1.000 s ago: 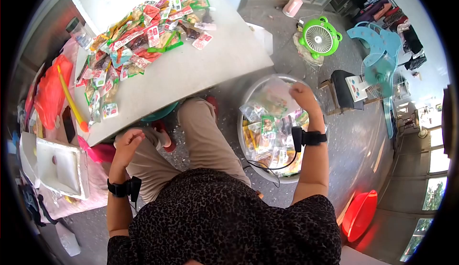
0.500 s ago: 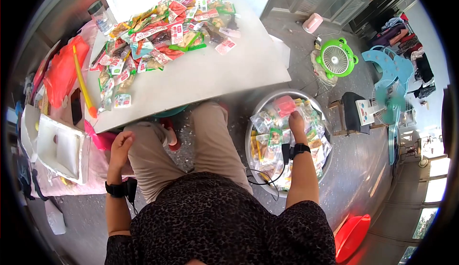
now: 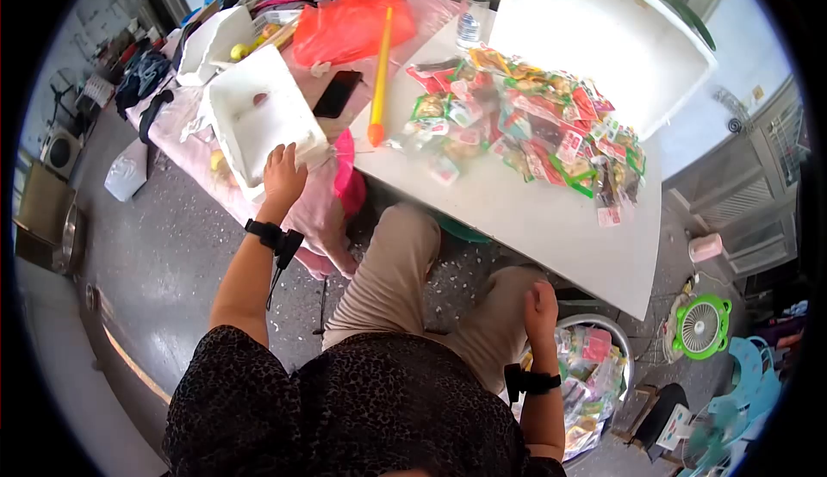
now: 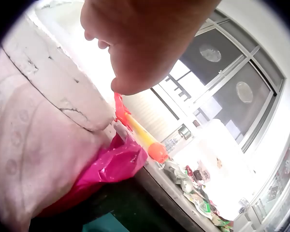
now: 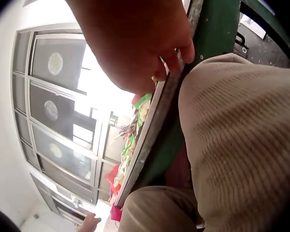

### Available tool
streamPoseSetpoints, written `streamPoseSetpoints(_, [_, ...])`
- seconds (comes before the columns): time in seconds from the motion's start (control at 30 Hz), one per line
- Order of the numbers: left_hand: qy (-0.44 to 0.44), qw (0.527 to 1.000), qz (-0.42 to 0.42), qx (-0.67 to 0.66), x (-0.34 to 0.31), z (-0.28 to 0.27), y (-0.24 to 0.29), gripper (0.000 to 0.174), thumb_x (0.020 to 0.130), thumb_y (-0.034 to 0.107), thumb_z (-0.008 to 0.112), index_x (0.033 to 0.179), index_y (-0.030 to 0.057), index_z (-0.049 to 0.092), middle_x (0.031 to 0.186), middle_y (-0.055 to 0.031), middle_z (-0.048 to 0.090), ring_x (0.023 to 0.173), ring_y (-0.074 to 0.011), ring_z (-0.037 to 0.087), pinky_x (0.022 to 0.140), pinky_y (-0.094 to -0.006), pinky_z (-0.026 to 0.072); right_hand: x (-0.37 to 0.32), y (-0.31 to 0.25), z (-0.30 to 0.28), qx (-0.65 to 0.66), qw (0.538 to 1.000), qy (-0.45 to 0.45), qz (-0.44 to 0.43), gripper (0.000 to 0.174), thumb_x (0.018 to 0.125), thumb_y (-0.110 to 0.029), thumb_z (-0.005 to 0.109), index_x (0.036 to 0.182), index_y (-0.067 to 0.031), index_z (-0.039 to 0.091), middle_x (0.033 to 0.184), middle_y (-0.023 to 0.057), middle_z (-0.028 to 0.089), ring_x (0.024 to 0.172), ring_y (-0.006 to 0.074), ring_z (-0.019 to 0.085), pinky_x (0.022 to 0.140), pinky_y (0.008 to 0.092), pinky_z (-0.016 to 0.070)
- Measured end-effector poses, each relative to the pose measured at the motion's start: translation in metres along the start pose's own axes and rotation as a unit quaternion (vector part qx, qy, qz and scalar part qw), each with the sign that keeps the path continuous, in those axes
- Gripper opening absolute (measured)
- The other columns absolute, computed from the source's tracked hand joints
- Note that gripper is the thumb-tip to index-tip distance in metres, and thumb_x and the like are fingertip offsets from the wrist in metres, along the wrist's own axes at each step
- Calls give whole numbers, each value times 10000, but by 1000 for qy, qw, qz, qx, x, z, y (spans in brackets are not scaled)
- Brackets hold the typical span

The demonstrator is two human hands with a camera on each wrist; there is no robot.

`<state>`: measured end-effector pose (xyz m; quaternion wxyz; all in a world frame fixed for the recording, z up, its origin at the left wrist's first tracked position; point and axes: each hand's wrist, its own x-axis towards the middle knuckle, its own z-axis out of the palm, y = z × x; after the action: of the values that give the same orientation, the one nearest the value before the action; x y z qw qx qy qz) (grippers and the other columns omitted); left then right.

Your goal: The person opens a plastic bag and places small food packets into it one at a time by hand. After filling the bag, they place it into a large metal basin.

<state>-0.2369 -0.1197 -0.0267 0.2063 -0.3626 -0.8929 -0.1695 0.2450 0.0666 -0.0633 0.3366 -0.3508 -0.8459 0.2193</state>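
Left hand (image 3: 284, 170) is out at the near corner of the white foam box (image 3: 267, 128). Its fingers are loose and a bit curled right at the rim, not gripping anything as far as I can see. The box sits on a pink cloth to the left of the worktop (image 3: 534, 219), with a pink bag (image 3: 345, 171) just beside it.

Right hand (image 3: 541, 300) is down on the right knee (image 3: 487, 339), loosely curled and holding nothing. In the wrist view its fingertips are up against the worktop's edge.

On the worktop there's a big pile of snack packets (image 3: 525, 128), plus a yellow stick (image 3: 380, 72) with an orange tip. A basin (image 3: 588, 319) with more packets is on the floor, just right of that hand.
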Motion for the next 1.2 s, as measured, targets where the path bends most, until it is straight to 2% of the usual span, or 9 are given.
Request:
streamPoseSetpoints(0.17, [-189,978,-89,5,11,0,-16,379,675,203,523,1026,60,500,950,-150,533,926,-307,486,775,-407,405,-2,-6,21,-145,987,-20,-71,155,630,-83,548,778,-47,519,905,94,520,959,323,442,831,442,333])
streamPoseSetpoints(0.3, [23,999,-4,-41,14,1,-25,313,684,194,507,968,64,525,909,-145,546,884,-300,499,740,-417,415,-4,-9,25,-174,983,-15,-53,159,626,-108,544,778,-61,528,926,82,516,978,312,434,847,432,316])
streamPoseSetpoints(0.4, [1,999,-33,12,18,1,-41,277,706,216,486,935,69,539,926,-133,546,914,-305,491,751,-415,414,-6,-7,28,-168,985,-6,-47,164,622,-109,544,780,-66,530,935,80,516,990,310,430,849,431,314])
streamPoseSetpoints(0.53, [-204,970,-130,-12,35,18,-76,265,742,234,423,886,49,547,906,-170,551,875,-347,509,760,-424,414,-7,-1,33,-176,984,-7,-36,166,618,-109,544,779,-73,530,941,77,516,1001,310,428,850,428,314])
streamPoseSetpoints(0.63, [-156,982,-109,-20,40,13,-76,222,731,191,427,808,20,545,821,-208,553,801,-363,523,714,-438,409,-6,0,34,-181,983,-9,-40,167,624,-110,547,786,-76,531,948,73,516,1012,303,427,829,423,320])
streamPoseSetpoints(0.93, [-165,976,-123,-67,54,-19,-66,284,717,282,526,755,1,514,755,-181,561,717,-333,540,639,-400,419,-4,-3,37,-177,983,-17,-49,166,630,-102,538,794,-76,528,952,77,513,1017,295,423,808,422,323])
streamPoseSetpoints(1.03, [-149,969,-106,-169,57,-16,-68,283,734,276,515,745,-7,505,689,-148,545,616,-269,525,585,-355,413,-2,-4,40,-158,986,-22,-53,157,620,-101,532,774,-72,529,931,86,515,990,311,433,844,436,315])
streamPoseSetpoints(1.13, [-161,898,-200,-357,56,-24,-45,256,757,259,489,749,3,502,626,-82,506,547,-175,474,520,-295,390,-2,-8,36,-157,986,-29,-57,155,621,-90,530,774,-68,530,927,87,519,981,312,435,837,436,318])
streamPoseSetpoints(1.2, [-208,825,-212,-480,50,-41,-17,207,782,224,472,758,23,510,577,-2,435,505,-85,397,456,-216,319,2,-16,36,-158,986,-33,-52,158,620,-73,531,777,-62,531,913,88,527,964,315,444,826,432,328])
